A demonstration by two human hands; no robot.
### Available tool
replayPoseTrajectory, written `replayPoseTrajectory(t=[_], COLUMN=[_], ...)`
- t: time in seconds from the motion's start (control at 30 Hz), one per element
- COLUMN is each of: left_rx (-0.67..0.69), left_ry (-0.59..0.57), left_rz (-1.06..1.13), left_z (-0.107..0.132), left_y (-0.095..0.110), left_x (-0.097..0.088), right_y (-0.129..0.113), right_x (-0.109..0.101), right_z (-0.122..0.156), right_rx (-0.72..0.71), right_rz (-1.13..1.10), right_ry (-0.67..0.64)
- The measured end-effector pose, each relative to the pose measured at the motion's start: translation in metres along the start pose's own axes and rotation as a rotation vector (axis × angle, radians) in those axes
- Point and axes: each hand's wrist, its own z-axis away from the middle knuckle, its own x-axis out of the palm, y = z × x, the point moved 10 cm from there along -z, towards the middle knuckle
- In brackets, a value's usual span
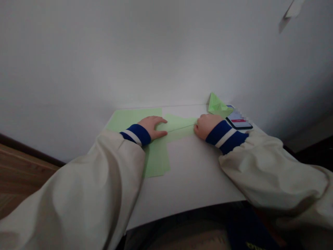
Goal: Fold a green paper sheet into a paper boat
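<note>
A light green sheet of paper [182,122] with a dark slanting line across it, like a fold or edge, lies between my two hands. My left hand [154,127] rests on its left part, thumb and fingers spread apart. At the right end of that line, my right hand [206,125] is closed, its fingers curled at the paper's edge; how much it grips is hidden. Beneath and left of my left hand are larger green sheets [156,161]. A folded green paper boat [218,106] stands just beyond my right hand.
The white table [192,173] backs onto a pale wall [156,52]. A phone [238,119] with a lit screen lies at the right, beside the boat. Brown wooden furniture [23,173] stands at the left. A white piece [295,8] sticks out from the wall at upper right.
</note>
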Motion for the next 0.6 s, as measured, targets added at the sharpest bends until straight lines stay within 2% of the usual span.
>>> replayPoseTrajectory(t=[0.17, 0.27, 0.37, 0.47, 0.6], left_rx=[0.024, 0.012, 0.056, 0.137, 0.085], left_ry=[0.009, -0.010, -0.004, 0.042, 0.165], left_rz=[-0.153, -0.195, -0.249, -0.304, -0.318], left_z=[0.003, 0.004, 0.004, 0.007, 0.012], left_y=[0.005, 0.004, 0.011, 0.025, 0.029], left_x=[0.004, 0.004, -0.001, -0.009, -0.026], right_y=[-0.005, 0.000, 0.005, 0.008, 0.015], right_x=[-0.004, -0.002, -0.001, -0.006, -0.014], right_z=[-0.005, -0.008, -0.009, -0.010, -0.009], right_rx=[-0.055, -0.025, 0.007, 0.012, 0.023], right_rz=[-0.083, -0.168, -0.275, -0.360, -0.480], right_ry=[0.079, 0.095, 0.121, 0.200, 0.369])
